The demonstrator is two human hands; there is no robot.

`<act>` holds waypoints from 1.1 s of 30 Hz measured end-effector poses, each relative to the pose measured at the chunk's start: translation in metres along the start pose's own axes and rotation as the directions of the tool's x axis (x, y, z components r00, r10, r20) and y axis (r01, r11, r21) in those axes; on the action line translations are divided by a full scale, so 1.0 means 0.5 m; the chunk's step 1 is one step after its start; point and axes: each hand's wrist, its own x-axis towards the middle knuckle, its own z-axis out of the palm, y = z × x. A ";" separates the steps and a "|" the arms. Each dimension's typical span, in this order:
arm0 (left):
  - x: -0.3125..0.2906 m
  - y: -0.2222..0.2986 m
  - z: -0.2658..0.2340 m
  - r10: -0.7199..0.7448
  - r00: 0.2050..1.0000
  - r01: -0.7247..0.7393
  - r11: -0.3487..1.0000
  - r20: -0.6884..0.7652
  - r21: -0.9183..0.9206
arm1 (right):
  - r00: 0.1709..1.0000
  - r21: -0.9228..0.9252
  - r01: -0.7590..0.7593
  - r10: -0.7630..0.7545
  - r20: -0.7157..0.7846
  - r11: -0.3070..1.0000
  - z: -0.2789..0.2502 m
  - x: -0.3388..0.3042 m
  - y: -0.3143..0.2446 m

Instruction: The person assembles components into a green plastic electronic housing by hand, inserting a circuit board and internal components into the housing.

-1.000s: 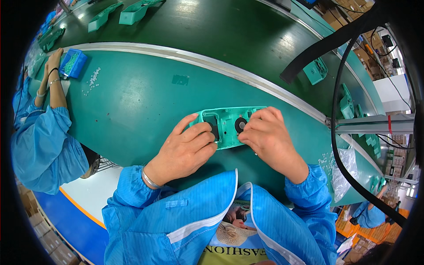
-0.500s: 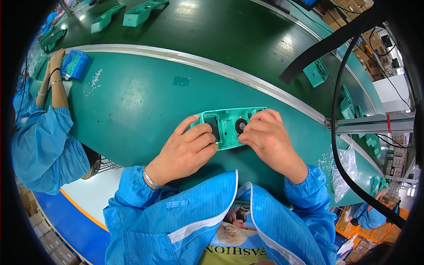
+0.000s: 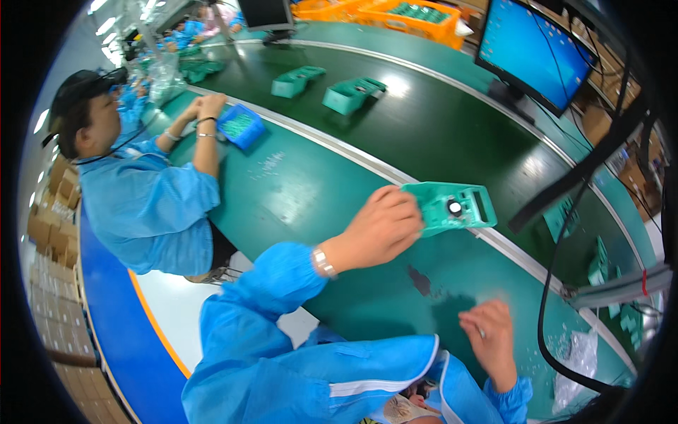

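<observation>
My left hand [image 3: 385, 227] grips one end of a green plastic housing [image 3: 436, 205], lifted over the pale metal rail [image 3: 395, 173] between worktable and belt. A round black part with a bright centre [image 3: 454, 208] sits inside the housing, whose hollow side faces me. The end of the housing under my fingers is hidden. Lower right, my right hand [image 3: 492, 338] is apart from the housing, above the green worktable [image 3: 353, 300]. Its fingers are loosely bent and somewhat blurred, and no object shows in them.
Housings [image 3: 346, 97] lie on the dark green belt [image 3: 438, 134]. At left a co-worker [image 3: 148, 205] sits by a blue bin [image 3: 241, 127] of small green parts. A black cable [image 3: 542, 311] hangs at right, near a clear plastic bag [image 3: 575, 371]. A monitor [image 3: 534, 49] stands behind.
My left hand has carried the housing away from me, up to the rail. The right hand has let go of it and drawn back. The view has swung up and left.
</observation>
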 end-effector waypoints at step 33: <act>0.097 -0.535 -0.013 -0.390 0.914 0.340 0.599 -0.106 0.725 | 0.987 0.183 0.152 -0.159 0.027 0.971 0.103 -0.031 0.067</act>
